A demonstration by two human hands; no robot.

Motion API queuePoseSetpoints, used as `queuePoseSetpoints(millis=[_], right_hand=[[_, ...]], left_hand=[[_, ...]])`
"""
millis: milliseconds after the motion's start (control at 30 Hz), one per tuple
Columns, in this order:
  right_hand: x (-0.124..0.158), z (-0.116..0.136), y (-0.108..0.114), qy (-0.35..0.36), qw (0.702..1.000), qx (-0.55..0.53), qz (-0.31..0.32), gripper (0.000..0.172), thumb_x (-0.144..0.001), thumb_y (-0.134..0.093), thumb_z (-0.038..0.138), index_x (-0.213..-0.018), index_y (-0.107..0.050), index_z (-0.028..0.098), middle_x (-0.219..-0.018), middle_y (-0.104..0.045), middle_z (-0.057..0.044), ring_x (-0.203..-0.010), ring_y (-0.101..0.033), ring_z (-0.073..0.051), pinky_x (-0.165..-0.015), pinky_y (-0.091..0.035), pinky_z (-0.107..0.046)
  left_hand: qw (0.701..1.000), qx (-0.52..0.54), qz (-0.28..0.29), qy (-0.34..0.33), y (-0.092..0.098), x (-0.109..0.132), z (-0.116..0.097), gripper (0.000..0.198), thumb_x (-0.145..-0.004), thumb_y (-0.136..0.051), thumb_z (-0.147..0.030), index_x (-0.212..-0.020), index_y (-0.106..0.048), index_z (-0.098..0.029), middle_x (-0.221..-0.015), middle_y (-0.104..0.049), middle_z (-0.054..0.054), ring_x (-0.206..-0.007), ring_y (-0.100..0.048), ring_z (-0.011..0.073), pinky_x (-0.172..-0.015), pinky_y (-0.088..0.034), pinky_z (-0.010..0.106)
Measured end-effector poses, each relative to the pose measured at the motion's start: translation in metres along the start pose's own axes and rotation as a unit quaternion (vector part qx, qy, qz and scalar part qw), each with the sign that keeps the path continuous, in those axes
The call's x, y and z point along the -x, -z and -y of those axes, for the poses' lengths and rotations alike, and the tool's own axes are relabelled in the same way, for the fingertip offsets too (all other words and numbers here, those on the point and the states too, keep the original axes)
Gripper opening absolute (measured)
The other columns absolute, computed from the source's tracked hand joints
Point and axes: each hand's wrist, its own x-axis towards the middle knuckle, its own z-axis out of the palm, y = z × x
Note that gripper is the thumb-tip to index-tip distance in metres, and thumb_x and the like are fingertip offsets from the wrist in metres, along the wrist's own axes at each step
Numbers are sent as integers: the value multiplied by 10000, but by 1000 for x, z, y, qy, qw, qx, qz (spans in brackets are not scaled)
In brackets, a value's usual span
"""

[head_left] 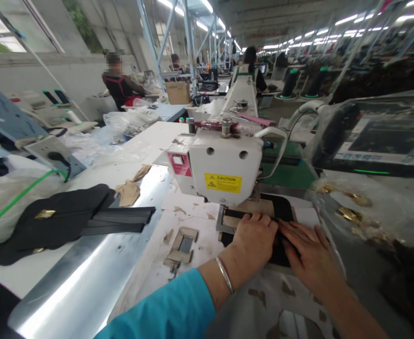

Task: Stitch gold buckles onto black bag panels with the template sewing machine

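Under the head of a white sewing machine (224, 162) lies a black piece (282, 207), partly covered by a metal clamp frame (224, 221). My left hand (254, 240), with a bracelet at its wrist, rests on the black material beside the frame, its fingers bent and close together; whether they grip anything is hidden. Touching its fingertips, my right hand (309, 252) lies over the right part of the black piece with its fingers stretched out.
Black panels with gold clasps (62, 214) and black strips (122, 220) lie at the left. A plastic-wrapped control screen (379, 141) stands at the right, above bagged gold hardware (351, 214). People (120, 82) sit farther back.
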Motion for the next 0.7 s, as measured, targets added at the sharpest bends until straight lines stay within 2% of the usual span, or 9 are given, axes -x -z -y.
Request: queuePoseSetpoints(millis=[167, 267, 400, 600, 700], right_hand=[[-1, -2, -2, 28, 999, 26, -12, 411, -958, -360, 208, -1289, -600, 169, -1285, -680, -60, -1161, -605, -284, -1076, -327, -611], [-1, -1, -1, 30, 999, 28, -8, 407, -950, -375, 215, -1286, -602, 182, -1280, -683, -54, -1141, -618, -277, -1090, -314, -611], [-1, -5, 0, 33, 999, 31, -13, 422, -935, -364, 215, -1283, -602, 193, -1265, -692, -52, -1131, -630, -277, -1102, -306, -603], [-5, -9, -1, 59, 997, 46, -21, 438, -905, -353, 207, -1253, -616, 185, -1213, -714, -60, -1075, -657, -284, -1076, -327, -607], [-11, -2, -1, 63, 997, 52, -15, 442, -899, -343, 201, -1238, -626, 180, -1200, -719, -68, -1074, -655, -286, -1065, -336, -606]], left_hand=[[998, 44, -43, -8, 5, 34, -2, 345, -946, -491, -190, -1272, -544, -91, -1234, -622, 114, -1185, -542, 256, -1121, -390, 407], [997, 62, -43, -6, 10, 62, -2, 367, -979, -473, -228, -1315, -526, -89, -1290, -605, 118, -1226, -527, 247, -1143, -378, 371], [997, 65, -41, 32, 15, 89, 11, 388, -976, -511, -259, -1333, -535, -108, -1325, -601, 115, -1243, -529, 258, -1150, -386, 389], [994, 51, -36, 95, 19, 96, 45, 398, -942, -584, -258, -1297, -570, -78, -1351, -591, 135, -1255, -529, 279, -1141, -404, 411], [994, 40, -37, 93, 19, 95, 63, 384, -950, -562, -255, -1295, -570, -86, -1380, -576, 126, -1297, -494, 283, -1159, -379, 424]])
